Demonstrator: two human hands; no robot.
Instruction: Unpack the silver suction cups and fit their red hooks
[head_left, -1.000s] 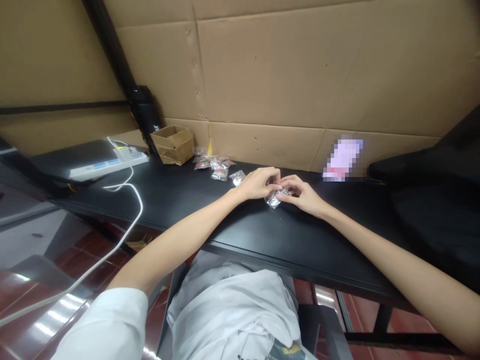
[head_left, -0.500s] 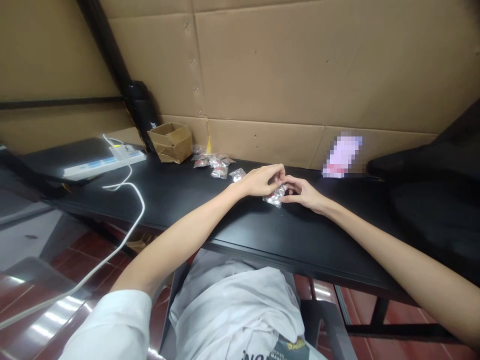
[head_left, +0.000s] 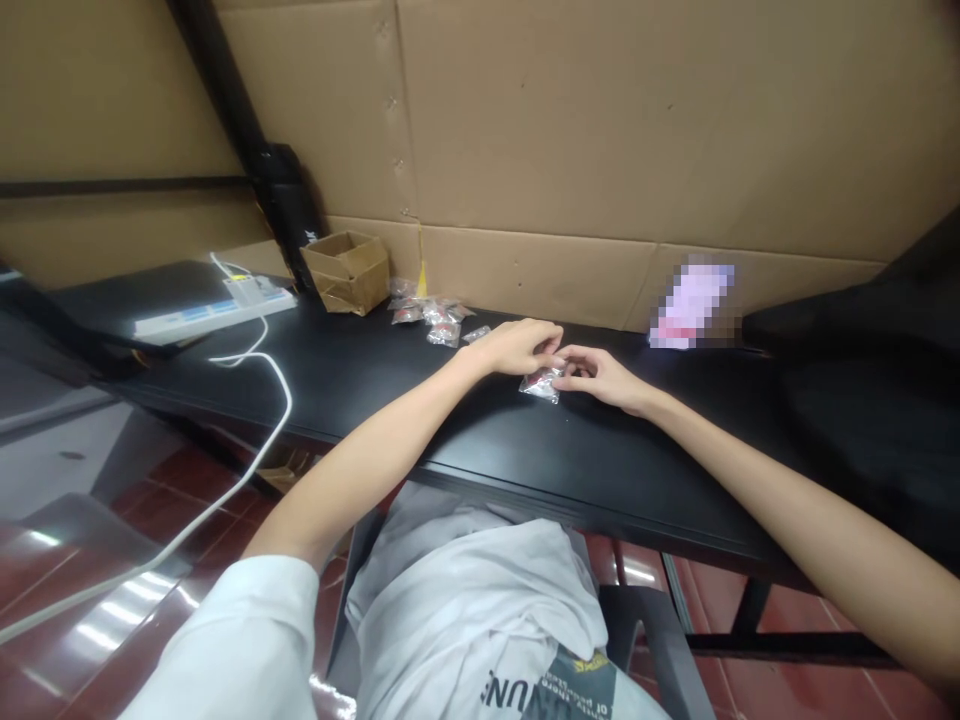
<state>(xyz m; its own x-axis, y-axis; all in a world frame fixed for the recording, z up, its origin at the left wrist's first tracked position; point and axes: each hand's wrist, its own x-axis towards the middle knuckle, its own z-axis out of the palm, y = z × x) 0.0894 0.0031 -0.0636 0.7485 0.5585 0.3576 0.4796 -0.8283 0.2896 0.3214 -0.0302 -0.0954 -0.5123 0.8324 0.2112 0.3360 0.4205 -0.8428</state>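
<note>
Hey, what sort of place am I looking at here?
Probably a makeshift indoor work area: a black table backed by cardboard, with a white power strip and small plastic packets on it.

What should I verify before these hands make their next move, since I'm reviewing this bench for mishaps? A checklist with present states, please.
1. Both hands at the same packet: ok. The left hand and right hand meet at the upper part of a clear packet.
2. Packet's seal intact: cannot tell; fingers cover its upper end.
3. Nearest loose packet free of the left arm: cannot tell; the wrist partly hides it.
4. White cable away from the hands: ok. It runs over the table edge, left of the left arm.
5. Cardboard box open on top: ok; its contents, cannot tell.
</note>
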